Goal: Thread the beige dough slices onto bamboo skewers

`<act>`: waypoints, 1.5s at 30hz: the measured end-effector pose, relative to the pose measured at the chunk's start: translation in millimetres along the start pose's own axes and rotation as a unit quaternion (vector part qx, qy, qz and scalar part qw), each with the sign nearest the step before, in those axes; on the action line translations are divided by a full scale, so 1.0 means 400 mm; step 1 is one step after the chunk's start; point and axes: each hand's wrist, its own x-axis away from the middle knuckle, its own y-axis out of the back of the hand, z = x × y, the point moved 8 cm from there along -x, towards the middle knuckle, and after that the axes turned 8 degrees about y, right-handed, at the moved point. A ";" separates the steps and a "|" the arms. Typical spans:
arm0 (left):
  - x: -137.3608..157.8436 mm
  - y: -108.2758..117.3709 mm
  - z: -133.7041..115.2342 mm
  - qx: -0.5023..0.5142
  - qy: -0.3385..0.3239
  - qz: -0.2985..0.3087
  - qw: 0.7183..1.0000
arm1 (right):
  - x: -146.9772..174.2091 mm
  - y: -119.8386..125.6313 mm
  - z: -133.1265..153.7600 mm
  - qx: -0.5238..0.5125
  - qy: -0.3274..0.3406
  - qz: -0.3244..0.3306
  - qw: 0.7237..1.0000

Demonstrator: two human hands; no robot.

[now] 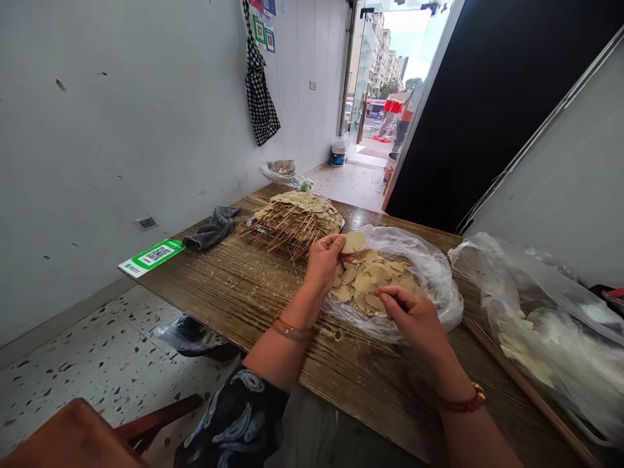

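Observation:
My left hand (324, 261) is closed, pinching a thin pale-tan round slice (354, 242) between thumb and fingers. My right hand (411, 313) is closed too, its thumb and fingertips pressed on a thin bamboo skewer (366, 271) that slants up towards the slice. Whether the tip has pierced the slice is too small to tell. Below both hands, a heap of loose slices (373, 281) lies in an opened clear plastic bag (441, 286). Beyond my left hand, a tall pile of skewered slices (312, 211) sits with its sticks pointing towards me.
On the wooden table (234, 286) lie a dark grey cloth (214, 227) and a green payment-code card (153, 257). At right are a bundle of bare skewers (517, 377) and another plastic bag (550, 325). A wooden stool (73, 435) stands at lower left.

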 end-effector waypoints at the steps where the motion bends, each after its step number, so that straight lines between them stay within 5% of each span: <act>1: -0.001 0.000 0.004 0.004 0.009 0.002 1.000 | 0.000 0.001 -0.004 0.002 -0.001 0.000 1.000; 11: 0.003 -0.006 0.015 0.024 0.039 0.028 0.999 | 0.000 0.005 -0.022 0.007 -0.005 0.005 1.000; 34: 0.010 -0.003 -0.014 0.004 -0.045 0.005 0.999 | 0.001 -0.011 -0.007 0.028 0.006 0.026 0.999; 45: 0.015 -0.008 -0.026 -0.116 -0.090 -0.006 0.989 | -0.005 -0.007 -0.011 0.072 0.025 0.022 0.997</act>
